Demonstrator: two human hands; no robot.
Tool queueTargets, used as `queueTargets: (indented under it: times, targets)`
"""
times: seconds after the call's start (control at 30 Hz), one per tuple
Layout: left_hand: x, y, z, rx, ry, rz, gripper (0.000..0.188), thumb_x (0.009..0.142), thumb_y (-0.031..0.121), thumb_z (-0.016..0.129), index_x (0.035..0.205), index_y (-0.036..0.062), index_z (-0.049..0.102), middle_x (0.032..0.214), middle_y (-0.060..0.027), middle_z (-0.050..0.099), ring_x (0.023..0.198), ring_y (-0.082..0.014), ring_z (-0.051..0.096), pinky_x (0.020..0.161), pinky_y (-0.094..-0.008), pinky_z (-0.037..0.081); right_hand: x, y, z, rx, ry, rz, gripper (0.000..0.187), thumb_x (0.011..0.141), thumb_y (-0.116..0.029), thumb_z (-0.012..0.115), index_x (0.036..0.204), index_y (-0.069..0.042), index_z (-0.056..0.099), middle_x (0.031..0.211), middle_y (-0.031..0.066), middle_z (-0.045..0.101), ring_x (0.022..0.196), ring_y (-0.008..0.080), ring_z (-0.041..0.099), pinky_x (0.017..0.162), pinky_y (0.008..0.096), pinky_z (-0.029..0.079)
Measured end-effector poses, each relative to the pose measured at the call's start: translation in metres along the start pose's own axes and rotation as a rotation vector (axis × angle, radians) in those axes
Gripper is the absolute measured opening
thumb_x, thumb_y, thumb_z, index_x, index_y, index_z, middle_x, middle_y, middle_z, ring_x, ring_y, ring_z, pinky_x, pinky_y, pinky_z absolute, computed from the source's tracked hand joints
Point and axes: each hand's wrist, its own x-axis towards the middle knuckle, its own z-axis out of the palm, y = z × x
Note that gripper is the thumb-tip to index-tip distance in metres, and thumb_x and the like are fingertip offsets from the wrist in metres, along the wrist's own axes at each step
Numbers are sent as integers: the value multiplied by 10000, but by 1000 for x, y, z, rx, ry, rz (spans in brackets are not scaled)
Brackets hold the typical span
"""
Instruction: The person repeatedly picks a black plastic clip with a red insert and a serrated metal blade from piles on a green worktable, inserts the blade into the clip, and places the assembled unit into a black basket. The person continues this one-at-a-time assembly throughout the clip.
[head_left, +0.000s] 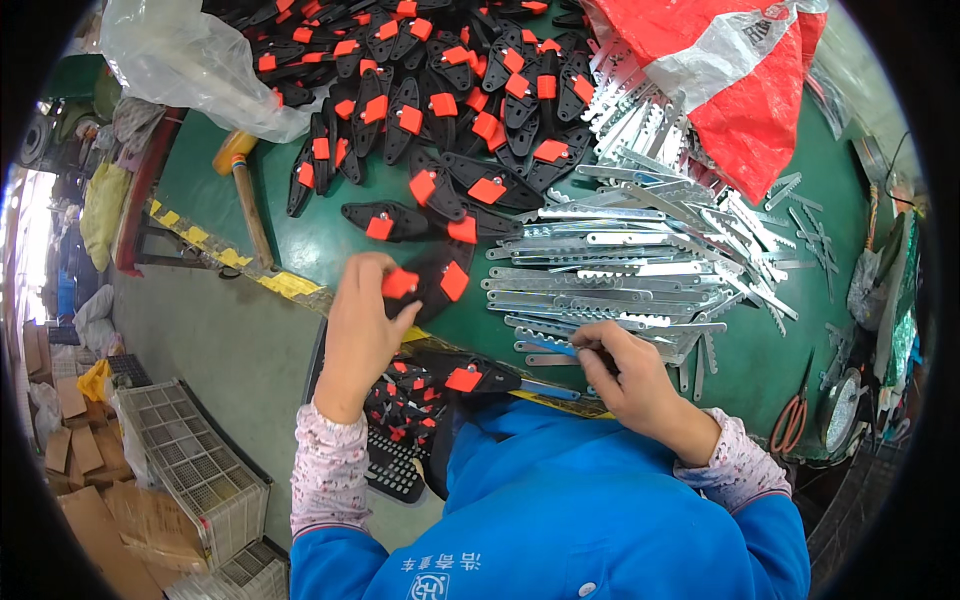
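My left hand (355,330) is closed on a black plastic part with a red block (401,284), at the near edge of a pile of similar parts (480,100). Another such part (453,282) lies right beside its fingers. My right hand (635,380) pinches the end of a notched metal strip (545,338) at the near side of a heap of silver strips (610,270). Between my hands, at the table's front edge, lies a black part with a red block (464,379). A metal strip (550,391) sticks out from its right end.
A mallet (248,200) lies at the left of the green table (300,235), whose edge carries yellow-black tape. Orange-handled scissors (790,420) lie at the right. A red-and-white sack (745,90) stands behind the strips. Below the edge are more black-and-red parts (405,395); crates (195,450) stand left.
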Motion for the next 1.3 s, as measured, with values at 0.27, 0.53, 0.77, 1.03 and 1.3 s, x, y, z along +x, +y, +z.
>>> queueTargets:
  times: [0.27,0.53,0.77,1.03,1.3]
  targets:
    - [-29,13,-5,-167,-44,234,432,713,-156,715,1024,35,485,1103,-174,688,910,-398,679,754,-445,563,23,-8,8,105,-17,18,213,949,-144,768,1133,-50,715,994,134,720,764,288,701,658,360,552]
    - [-23,25,-12,-140,-62,236,567,649,-8,887,1034,63,478,1076,-180,663,908,-387,668,764,-446,558,18,-8,3,-45,14,-100,175,923,-146,782,1080,-88,730,932,85,696,731,259,694,615,347,550]
    - [-22,34,-23,-8,-196,371,657,658,91,926,1203,54,560,1158,-146,674,937,-375,643,809,-452,530,13,-9,-3,-469,48,-376,189,859,-159,806,1017,-118,711,841,32,608,710,218,686,571,351,547]
    - [-23,41,-28,-86,-317,343,694,678,147,903,1323,43,668,1178,-145,719,1057,-350,682,912,-448,560,13,-5,1,-328,-30,-405,251,857,-167,812,1067,-89,698,869,44,628,721,223,691,573,351,562]
    - [-18,67,-16,-137,-380,382,632,710,221,900,1274,45,673,1115,-117,690,988,-333,684,852,-417,571,13,-21,16,-261,-125,-350,472,863,-205,812,1241,-46,578,1115,80,597,762,267,712,567,368,599]
